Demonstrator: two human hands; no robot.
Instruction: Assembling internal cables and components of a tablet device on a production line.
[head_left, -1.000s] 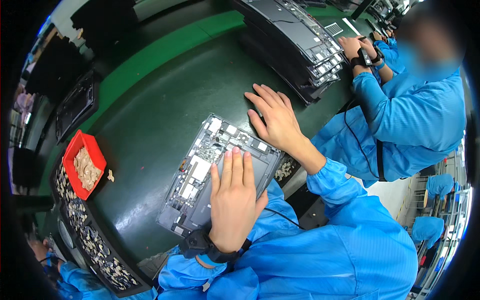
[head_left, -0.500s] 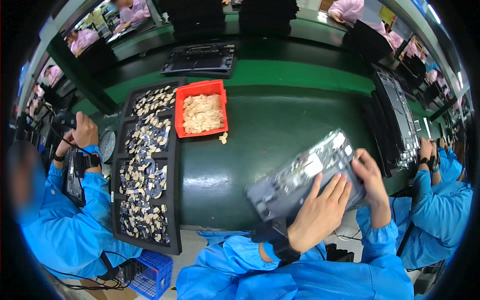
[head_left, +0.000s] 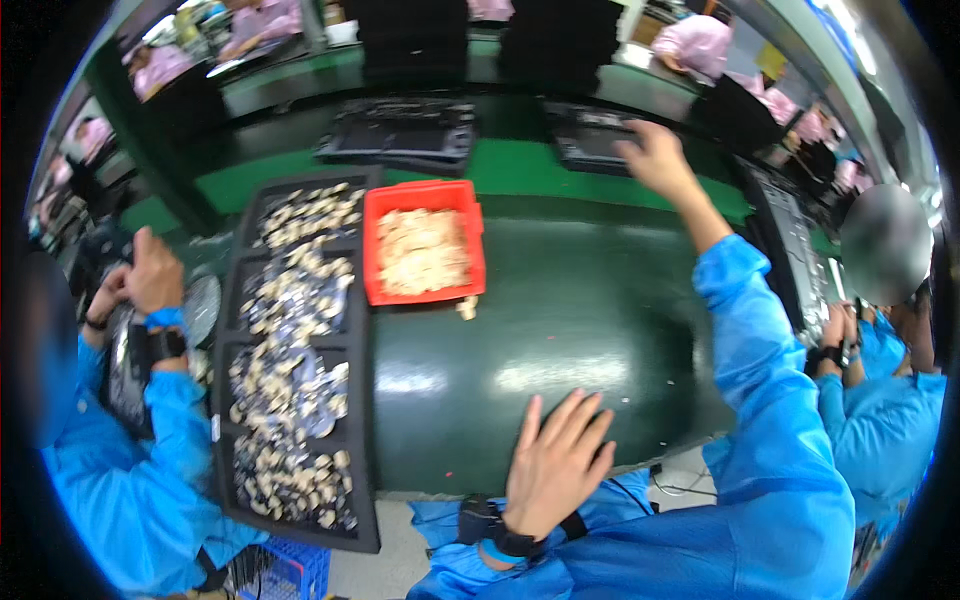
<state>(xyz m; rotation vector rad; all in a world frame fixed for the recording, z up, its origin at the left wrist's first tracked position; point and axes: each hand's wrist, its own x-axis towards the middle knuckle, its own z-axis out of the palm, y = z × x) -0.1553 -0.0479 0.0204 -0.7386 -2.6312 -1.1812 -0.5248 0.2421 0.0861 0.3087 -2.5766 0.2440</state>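
A dark laptop base panel [head_left: 590, 148] lies at the far side of the green bench. My right hand [head_left: 664, 165] reaches to its right end, thumb and fingers apart; whether the fingertips still touch it I cannot tell. Over the bench's near edge my left hand [head_left: 556, 470] is held flat with fingers spread and nothing in it. Between the hands stretches the green bench top [head_left: 540, 300], with a few small specks on it.
At left a black compartment tray [head_left: 366, 400] holds many small dark and cream parts. A red bin [head_left: 376, 290] of cream pieces stands beside it. Another laptop base [head_left: 395, 140] lies at the back; stacked panels [head_left: 790, 240] stand right. Co-workers in blue sit on both sides.
The laptop base panel, held in both hands before, now lies at the bench's far side. My right arm has stretched forward; my left hand has come off the panel and moved left.
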